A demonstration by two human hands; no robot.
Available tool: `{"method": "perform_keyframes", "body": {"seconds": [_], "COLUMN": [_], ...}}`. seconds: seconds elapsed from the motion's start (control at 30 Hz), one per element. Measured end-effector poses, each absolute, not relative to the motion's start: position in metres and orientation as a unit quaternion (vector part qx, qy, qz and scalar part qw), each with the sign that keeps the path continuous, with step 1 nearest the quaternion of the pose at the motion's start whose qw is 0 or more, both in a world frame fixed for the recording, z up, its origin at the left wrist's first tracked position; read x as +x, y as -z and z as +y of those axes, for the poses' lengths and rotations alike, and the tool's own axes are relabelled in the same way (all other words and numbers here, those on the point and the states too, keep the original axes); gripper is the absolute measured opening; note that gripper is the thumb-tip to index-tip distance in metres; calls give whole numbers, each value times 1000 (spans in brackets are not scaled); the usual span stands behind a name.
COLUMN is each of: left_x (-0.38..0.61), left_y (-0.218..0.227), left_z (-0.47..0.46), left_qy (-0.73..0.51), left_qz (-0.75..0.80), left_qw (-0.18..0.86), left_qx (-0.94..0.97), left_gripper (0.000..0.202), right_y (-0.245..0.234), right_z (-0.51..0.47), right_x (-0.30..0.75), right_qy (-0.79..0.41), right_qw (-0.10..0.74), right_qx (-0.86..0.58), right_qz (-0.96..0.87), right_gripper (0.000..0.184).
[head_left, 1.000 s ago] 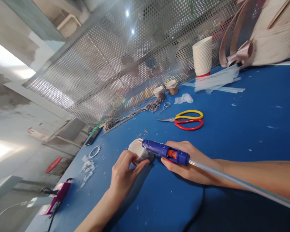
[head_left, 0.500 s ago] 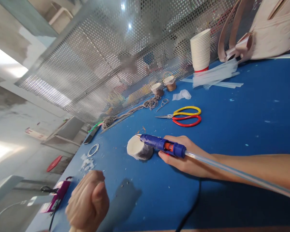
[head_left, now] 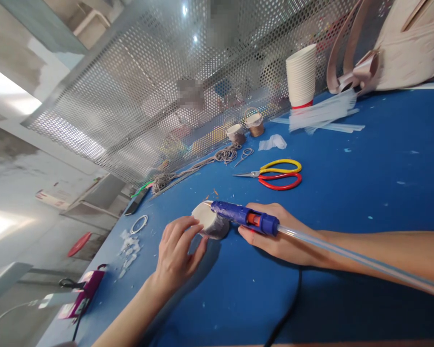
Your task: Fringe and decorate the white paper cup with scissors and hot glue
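My right hand (head_left: 275, 238) is wrapped round a blue glue gun (head_left: 242, 217) with a clear glue stick (head_left: 347, 258) trailing out of its back. The gun's tip touches the top edge of a small white paper cup (head_left: 208, 220) lying on its side on the blue table (head_left: 365, 193). My left hand (head_left: 175, 253) lies just left of the cup with its fingers spread, the fingertips at the cup's rim and holding nothing.
Yellow and red scissors (head_left: 275, 174) lie behind the cup. A stack of paper cups (head_left: 301, 74), glue sticks (head_left: 321, 115), two rope-wrapped cups (head_left: 246, 127), coiled cord (head_left: 224, 155) and a pale bag (head_left: 401, 48) stand by the perforated metal screen (head_left: 166, 86). A white ring (head_left: 139, 224) lies left.
My left hand left the cup, drew back towards me as a fist, and has now returned to the cup with its fingers apart. The right hand and glue gun barely moved.
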State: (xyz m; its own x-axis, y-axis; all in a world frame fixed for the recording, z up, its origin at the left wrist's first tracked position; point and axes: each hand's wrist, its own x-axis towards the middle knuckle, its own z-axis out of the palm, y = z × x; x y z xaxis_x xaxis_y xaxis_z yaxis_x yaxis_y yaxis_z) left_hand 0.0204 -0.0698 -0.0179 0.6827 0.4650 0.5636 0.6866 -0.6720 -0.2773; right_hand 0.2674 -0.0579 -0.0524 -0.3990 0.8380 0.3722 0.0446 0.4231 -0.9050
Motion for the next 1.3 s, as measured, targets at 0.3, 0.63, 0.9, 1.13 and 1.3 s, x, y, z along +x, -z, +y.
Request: {"method": "perform_keyframes", "body": {"seconds": [0.3, 0.63, 0.9, 1.13, 1.3], "left_x": [25, 17, 11, 8, 11], "left_y": [32, 47, 35, 31, 34], "left_z": [-60, -57, -67, -65, -62], "left_qy": [277, 296, 285, 323, 347], "left_qz": [-327, -304, -326, -345, -362], "left_qw": [188, 223, 152, 69, 35], "left_qx": [-884, -878, -888, -879, -865], "left_gripper": [22, 42, 49, 26, 21], "right_y": [49, 53, 48, 55, 68], "right_z": [-59, -58, -59, -63, -64], "right_x": [270, 268, 275, 283, 282], "right_qy": [-456, -437, -390, -335, -317], "right_qw": [447, 440, 432, 381, 359], "right_qx": [-297, -308, -283, -199, -218], "right_qz": [-710, -722, -763, -838, -851], "right_gripper": [17, 17, 16, 8, 8]}}
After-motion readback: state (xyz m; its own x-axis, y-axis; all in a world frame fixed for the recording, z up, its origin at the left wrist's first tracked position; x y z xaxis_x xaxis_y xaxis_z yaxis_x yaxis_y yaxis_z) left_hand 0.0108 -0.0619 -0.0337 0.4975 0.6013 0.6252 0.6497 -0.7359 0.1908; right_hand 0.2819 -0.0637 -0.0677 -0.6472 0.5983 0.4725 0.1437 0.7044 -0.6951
